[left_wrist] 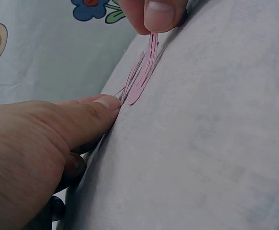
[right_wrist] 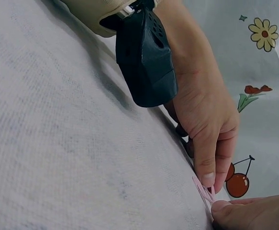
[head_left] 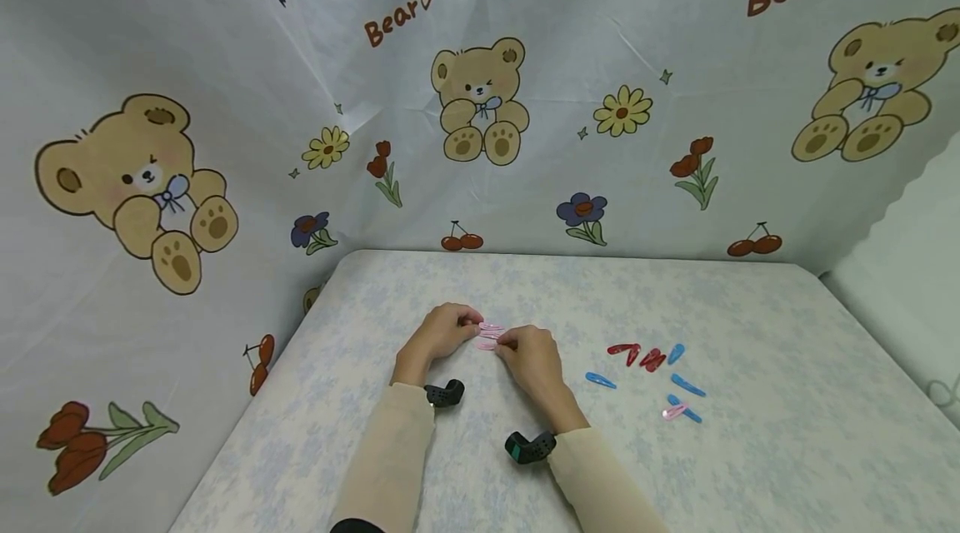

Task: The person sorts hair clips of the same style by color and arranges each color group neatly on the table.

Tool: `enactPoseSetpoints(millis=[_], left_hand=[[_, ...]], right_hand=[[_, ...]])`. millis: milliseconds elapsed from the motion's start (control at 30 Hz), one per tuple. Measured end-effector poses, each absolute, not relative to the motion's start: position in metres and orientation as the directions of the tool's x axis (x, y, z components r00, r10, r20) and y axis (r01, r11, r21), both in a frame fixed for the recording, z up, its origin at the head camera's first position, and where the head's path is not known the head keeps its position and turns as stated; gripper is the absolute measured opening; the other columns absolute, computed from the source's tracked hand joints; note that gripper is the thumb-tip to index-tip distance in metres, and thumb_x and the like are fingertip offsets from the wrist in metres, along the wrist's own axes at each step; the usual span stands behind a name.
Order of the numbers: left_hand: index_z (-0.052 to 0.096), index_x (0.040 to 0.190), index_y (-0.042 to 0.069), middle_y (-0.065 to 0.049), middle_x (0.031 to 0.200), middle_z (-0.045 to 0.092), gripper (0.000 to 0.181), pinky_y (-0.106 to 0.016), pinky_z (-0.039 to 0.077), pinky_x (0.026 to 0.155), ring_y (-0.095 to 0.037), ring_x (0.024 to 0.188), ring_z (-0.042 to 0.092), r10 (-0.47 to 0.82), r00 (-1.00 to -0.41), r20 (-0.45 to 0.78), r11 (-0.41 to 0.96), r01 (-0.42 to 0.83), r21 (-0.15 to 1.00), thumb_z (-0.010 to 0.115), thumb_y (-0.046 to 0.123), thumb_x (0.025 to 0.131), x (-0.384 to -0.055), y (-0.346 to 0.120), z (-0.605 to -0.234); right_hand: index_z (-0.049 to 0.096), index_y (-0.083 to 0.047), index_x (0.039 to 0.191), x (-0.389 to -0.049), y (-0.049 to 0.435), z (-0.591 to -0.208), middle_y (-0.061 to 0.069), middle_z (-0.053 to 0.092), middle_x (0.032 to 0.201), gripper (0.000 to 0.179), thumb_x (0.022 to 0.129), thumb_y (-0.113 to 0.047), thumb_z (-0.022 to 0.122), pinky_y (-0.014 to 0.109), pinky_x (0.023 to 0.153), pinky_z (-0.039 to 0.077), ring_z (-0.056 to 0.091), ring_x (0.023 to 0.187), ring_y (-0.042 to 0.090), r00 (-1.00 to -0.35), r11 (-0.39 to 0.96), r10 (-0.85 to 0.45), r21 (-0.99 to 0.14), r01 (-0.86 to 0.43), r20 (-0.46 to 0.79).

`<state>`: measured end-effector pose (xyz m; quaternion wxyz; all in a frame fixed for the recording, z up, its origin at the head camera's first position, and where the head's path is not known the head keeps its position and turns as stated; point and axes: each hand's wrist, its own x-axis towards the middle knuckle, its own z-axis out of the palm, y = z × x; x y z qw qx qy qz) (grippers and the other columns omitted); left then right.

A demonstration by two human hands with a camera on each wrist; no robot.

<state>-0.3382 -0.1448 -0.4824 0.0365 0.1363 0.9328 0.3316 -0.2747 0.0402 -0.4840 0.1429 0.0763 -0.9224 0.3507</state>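
Observation:
Several pink snap hair clips (head_left: 491,331) lie close together on the table, between the two hands. My right hand (head_left: 534,360) pinches one end of a pink hair clip (left_wrist: 151,57) between thumb and forefinger, its far end slanting down over the others. From the other side, my left hand (head_left: 447,330) has thumb and forefinger closed at the ends of the pink clips, as the left wrist view shows. Fingertips of both hands nearly meet at the clips in the right wrist view, partly covering them.
To the right lie red hair clips (head_left: 652,360) and several blue hair clips (head_left: 688,386). One pink clip (head_left: 674,412) overlaps a blue one there. A pale patterned cloth covers the table (head_left: 300,450), and a bear-print curtain (head_left: 555,42) hangs behind it.

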Motion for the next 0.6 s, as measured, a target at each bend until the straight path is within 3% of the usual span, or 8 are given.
enactPoseSetpoints(millis=[600], left_hand=[[0.074,0.107,0.023,0.006,0.091,0.063,0.012,-0.035,0.046,0.084,-0.013,0.087,0.056,0.278,-0.96,0.024,0.744,0.231,0.626,0.068,0.024,0.097,-0.3387,-0.1445,-0.4825]], right_hand=[[0.081,-0.015,0.085,-0.2746,0.0375,-0.4875,-0.002,0.076,0.08,0.004,0.084,-0.019,0.082,0.033,0.064,0.052,0.067,0.072,0.013,-0.955,0.753,-0.004,-0.628,-0.197,0.296]])
